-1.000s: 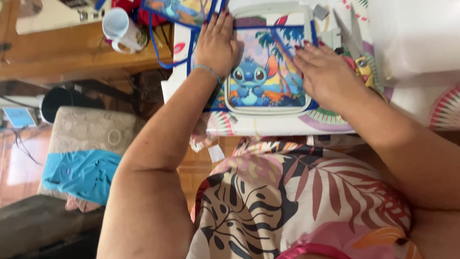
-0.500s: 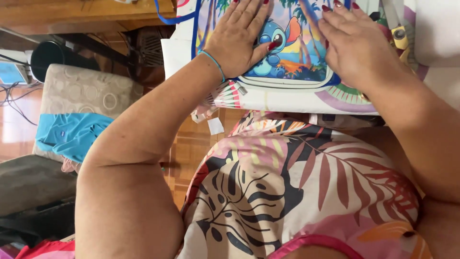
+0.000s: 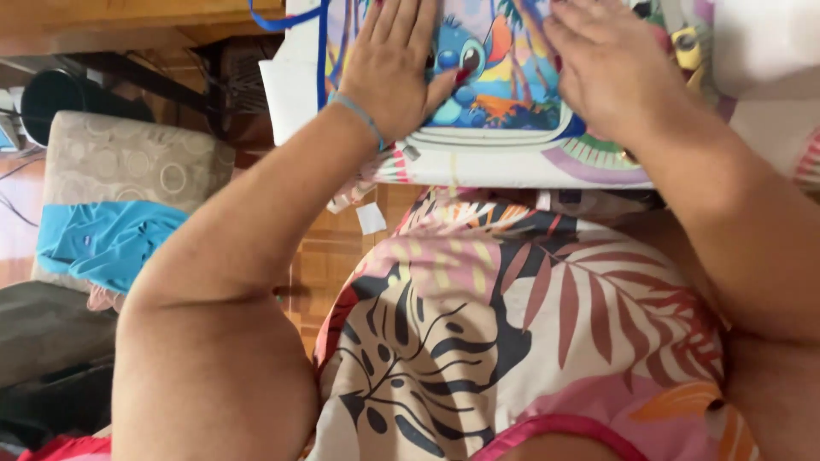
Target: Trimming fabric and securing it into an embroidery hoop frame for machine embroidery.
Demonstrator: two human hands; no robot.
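— Grip on the left? Flat, fingers spread, left hand (image 3: 395,64) pressed palm-down on the bag (image 3: 487,85), holding nothing.
— And on the right? Same: right hand (image 3: 617,72) laid open and flat on the bag's other side, fingers together, closed around nothing.
— Where is the bag? Lying flat on the tabletop (image 3: 478,171), at the near edge, right in front of the body; top part cut off by the frame.
— Looks like? Cartoon print of a blue creature in bright colours, showing between the two hands; blue trim along the lower edge, blue strap (image 3: 282,19) looping off to the left.
— Wrist? Thin light-blue band (image 3: 359,111) on the left one.
— Under the bag? White covering with a pink and purple pattern, hanging slightly over the tabletop edge.
— Anything beside the right hand? Small yellow thing (image 3: 688,47) near the fingers, too cropped to tell what.
— Below? Leaf-print dress (image 3: 530,341) in pink, cream and black, filling the lower middle.
— Further out, left? Padded seat (image 3: 128,162) in beige with a ring pattern, turquoise cloth (image 3: 107,243) draped over it; dark round object (image 3: 60,98) behind it, unclear.
— Floor? Wooden parquet (image 3: 329,256), with a small white scrap (image 3: 371,218) lying on it just under the tabletop edge.
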